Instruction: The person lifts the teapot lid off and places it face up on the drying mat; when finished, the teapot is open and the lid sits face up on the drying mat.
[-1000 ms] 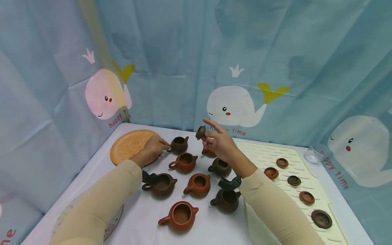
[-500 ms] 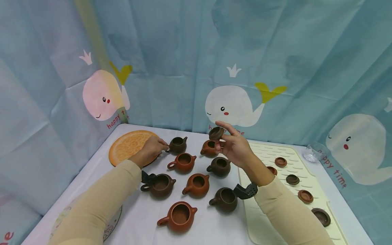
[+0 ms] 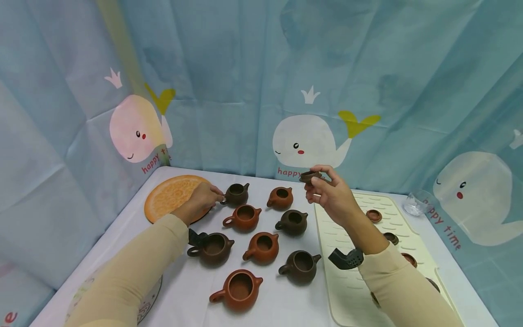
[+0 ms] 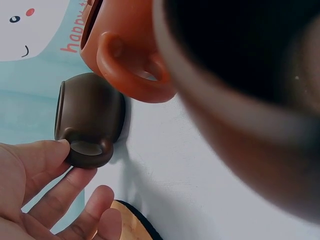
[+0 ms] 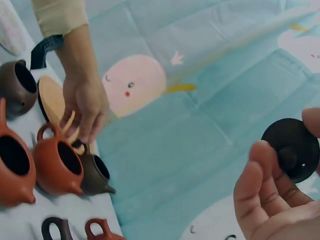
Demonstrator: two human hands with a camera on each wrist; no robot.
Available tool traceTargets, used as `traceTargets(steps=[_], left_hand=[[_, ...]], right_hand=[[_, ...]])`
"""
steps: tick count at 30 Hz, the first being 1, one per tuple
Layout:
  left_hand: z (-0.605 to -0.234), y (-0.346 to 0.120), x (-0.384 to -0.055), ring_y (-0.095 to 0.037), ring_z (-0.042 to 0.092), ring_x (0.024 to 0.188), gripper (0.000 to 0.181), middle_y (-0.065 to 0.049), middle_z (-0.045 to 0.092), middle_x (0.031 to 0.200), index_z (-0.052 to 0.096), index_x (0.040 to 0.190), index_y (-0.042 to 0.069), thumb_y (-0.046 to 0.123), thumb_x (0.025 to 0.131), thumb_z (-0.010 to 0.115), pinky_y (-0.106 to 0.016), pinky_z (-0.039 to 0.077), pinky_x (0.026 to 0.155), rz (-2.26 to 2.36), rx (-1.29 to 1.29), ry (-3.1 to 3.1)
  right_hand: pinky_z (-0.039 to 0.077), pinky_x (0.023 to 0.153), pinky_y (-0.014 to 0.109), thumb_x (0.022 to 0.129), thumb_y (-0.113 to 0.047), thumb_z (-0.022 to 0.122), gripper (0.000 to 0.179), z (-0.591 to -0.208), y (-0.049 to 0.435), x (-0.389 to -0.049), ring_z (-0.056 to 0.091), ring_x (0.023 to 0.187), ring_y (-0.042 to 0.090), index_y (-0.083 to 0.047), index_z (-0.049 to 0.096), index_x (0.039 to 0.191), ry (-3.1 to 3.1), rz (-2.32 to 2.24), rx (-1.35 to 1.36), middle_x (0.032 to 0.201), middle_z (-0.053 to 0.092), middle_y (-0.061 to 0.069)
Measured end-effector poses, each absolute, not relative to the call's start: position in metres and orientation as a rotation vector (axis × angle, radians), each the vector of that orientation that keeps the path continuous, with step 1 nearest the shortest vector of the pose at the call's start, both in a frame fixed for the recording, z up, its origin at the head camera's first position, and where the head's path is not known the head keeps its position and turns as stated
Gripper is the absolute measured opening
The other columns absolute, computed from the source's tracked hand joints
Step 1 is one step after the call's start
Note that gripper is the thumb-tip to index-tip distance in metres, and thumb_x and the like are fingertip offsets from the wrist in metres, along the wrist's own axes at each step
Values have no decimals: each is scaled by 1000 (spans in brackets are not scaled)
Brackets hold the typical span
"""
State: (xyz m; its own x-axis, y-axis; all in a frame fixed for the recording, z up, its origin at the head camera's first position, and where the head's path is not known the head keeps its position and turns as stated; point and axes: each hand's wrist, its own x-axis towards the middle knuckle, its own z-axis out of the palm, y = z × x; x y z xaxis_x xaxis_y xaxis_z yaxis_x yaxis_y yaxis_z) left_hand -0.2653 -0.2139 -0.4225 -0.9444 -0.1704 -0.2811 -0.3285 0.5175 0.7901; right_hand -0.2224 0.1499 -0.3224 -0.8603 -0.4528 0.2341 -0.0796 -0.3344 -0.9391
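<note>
At the back left of the table my left hand pinches the handle of a small dark brown teapot without a lid. The left wrist view has thumb and fingertips on that handle. My right hand, raised above the back of the pale tray, holds a dark teapot lid by its edge. Its knob faces the camera in the right wrist view, where the lid is clear of every teapot. Nearest to the left hand's teapot stand two orange-brown teapots, one in front and one to its right.
Several more open teapots, such as an orange-brown one and a dark one, stand in the middle. Lids lie on the tray, some behind my right arm. An orange-slice mat, a glass bowl and a patterned plate lie around.
The right hand has moved right with the lid, from beside the back teapots to over the tray, and the lid has tilted flatter. The left hand stays on the teapot handle.
</note>
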Motion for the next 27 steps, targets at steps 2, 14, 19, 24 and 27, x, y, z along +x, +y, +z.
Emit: traceTargets(steps=[2,14,19,24,27], left_hand=[[-422,-214,-265,-27,55,80,13,-12,61,103,72,100,3,9,88,69,-40,49,70,1401,-423,2591],[-421,-214,-265,-28,55,82,14,-14,57,108,72,100,2,7,88,69,-43,49,73,1408,-426,2581],[-422,-215,-265,-29,55,85,14,-14,58,109,72,101,1,6,89,68,-44,49,76,1436,-415,2565],[-423,-215,-265,-29,56,86,15,-14,59,109,72,103,1,7,89,67,-42,49,75,1417,-405,2580],[-423,-215,-265,-30,57,87,16,-14,59,109,71,104,1,8,90,67,-41,49,75,1415,-402,2585]], right_hand=[[51,69,35,99,-6,52,21,-321,157,-222,62,79,25,-8,48,120,1711,-2266,-701,98,57,18],[52,79,33,91,2,63,48,-316,197,-221,67,92,26,-2,43,134,2021,-2187,-593,112,64,14],[50,79,27,87,3,68,46,-322,218,-226,64,96,20,-7,46,127,2153,-2126,-508,107,64,8],[49,63,23,88,-2,70,49,-335,239,-235,59,94,14,-11,47,129,2317,-1975,-424,118,52,11],[35,40,27,90,-8,70,52,-343,250,-242,50,60,8,-13,44,135,2429,-1833,-336,127,44,14]])
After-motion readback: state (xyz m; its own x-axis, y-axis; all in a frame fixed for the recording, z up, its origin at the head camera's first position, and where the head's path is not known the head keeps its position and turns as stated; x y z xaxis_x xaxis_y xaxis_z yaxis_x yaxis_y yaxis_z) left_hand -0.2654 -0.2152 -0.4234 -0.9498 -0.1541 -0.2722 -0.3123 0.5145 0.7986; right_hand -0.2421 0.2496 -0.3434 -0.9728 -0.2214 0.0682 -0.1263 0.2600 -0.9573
